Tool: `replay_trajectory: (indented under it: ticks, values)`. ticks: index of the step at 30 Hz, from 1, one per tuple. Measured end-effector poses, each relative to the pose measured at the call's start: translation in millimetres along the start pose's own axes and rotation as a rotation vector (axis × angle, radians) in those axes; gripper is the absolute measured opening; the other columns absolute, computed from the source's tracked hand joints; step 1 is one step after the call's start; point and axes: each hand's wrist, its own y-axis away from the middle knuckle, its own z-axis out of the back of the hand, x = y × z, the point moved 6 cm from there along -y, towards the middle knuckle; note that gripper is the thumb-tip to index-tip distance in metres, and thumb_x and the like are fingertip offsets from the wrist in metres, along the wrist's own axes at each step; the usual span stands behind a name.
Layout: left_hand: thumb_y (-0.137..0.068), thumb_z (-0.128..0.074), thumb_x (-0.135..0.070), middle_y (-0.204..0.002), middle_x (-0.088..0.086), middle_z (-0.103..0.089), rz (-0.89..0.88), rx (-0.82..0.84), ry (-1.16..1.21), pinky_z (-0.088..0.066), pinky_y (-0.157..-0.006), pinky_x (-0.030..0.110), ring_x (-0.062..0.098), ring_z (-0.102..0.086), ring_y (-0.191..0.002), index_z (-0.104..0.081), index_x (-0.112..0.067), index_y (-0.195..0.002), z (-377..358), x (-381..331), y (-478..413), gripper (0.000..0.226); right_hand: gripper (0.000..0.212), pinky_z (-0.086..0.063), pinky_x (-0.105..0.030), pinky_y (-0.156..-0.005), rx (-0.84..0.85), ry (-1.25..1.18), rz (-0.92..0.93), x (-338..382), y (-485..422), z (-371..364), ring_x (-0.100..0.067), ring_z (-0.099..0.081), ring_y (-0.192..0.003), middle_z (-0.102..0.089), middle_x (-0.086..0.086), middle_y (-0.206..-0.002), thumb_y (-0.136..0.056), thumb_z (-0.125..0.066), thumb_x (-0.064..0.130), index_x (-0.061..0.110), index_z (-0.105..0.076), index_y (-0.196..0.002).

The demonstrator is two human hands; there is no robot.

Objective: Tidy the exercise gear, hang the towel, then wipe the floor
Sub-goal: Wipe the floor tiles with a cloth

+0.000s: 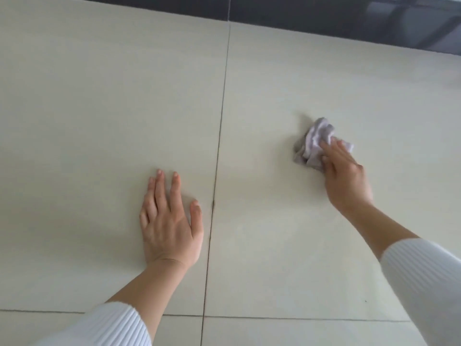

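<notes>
Left hand (169, 221) flat on the floor (99, 108), palm down, fingers straight and slightly spread, thumb out to the side; holds nothing. It sits just left of the long grout line (219, 146). Right hand (345, 178) on the tile right of that line, pressing a crumpled grey cloth (314, 143) to the floor. Its fingers lie over the near side of the cloth, close together; can't tell how far they curl round it. White ribbed sleeves (424, 275) on both forearms. Dark band (324, 13) along the far edge.
</notes>
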Motion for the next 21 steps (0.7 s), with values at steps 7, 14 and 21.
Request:
replay_trajectory:
  ticks: [7,14,21]
  values:
    - [-0.091,-0.028,-0.044,-0.158,0.009,-0.020,-0.042,-0.014,0.028,-0.020,-0.111,0.044,0.026,-0.016,-0.144,-0.026,-0.017,-0.148,-2.4,0.1,-1.4,0.064,0.048,-0.041,-0.037,-0.104,0.040,-0.081,0.056,76.3,66.7,-42.0,-0.021,-0.029,-0.142,-0.039,0.000,-0.151,-0.095,-0.048,0.005,0.023,-0.048,-0.140]
    - [-0.092,-0.046,-0.038,-0.156,0.013,-0.024,-0.087,-0.052,0.082,-0.023,-0.110,0.048,0.031,-0.020,-0.143,-0.031,-0.014,-0.146,1.4,-1.7,-4.7,0.061,0.054,-0.027,-0.031,-0.115,0.241,-0.014,0.452,118.9,238.3,-64.1,-0.019,-0.036,-0.139,-0.048,0.002,-0.144,-0.084,-0.045,-0.002,0.018,-0.057,-0.132]
    - [-0.094,-0.040,-0.047,-0.159,0.011,-0.014,-0.123,0.000,0.102,-0.013,-0.116,0.045,0.028,-0.011,-0.145,-0.024,-0.013,-0.149,0.4,-1.3,-5.7,0.067,0.065,-0.043,-0.033,-0.104,0.126,0.122,0.258,1.4,280.1,7.6,-0.018,-0.041,-0.135,-0.046,0.002,-0.145,-0.078,-0.056,-0.013,0.017,-0.054,-0.136]
